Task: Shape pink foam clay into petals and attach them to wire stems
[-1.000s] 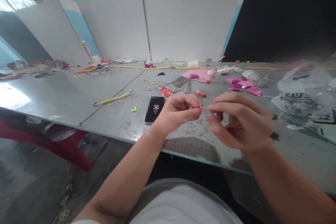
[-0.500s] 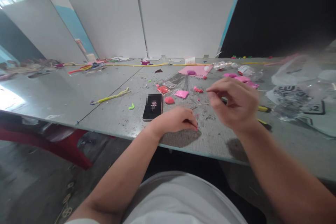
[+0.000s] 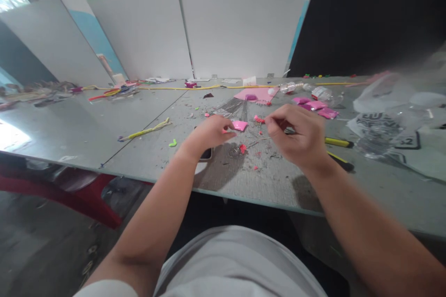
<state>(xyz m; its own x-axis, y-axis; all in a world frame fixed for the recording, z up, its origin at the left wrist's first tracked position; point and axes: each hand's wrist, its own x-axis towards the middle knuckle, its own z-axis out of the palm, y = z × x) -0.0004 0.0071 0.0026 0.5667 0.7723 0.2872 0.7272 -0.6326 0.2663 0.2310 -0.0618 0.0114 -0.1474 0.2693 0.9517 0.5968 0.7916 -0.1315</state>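
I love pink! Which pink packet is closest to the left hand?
The pink packet just past the left hand; the other packets lie farther back, to the right.

Smooth grey tabletop [image 3: 104,130] with a dull sheen, crinkled clear plastic bag [image 3: 383,120], matt pink clay [image 3: 240,125]

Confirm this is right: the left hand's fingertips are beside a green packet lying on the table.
Wrong colour: the packet beside the left hand is pink, not green. It does lie on the table, as the head view shows.
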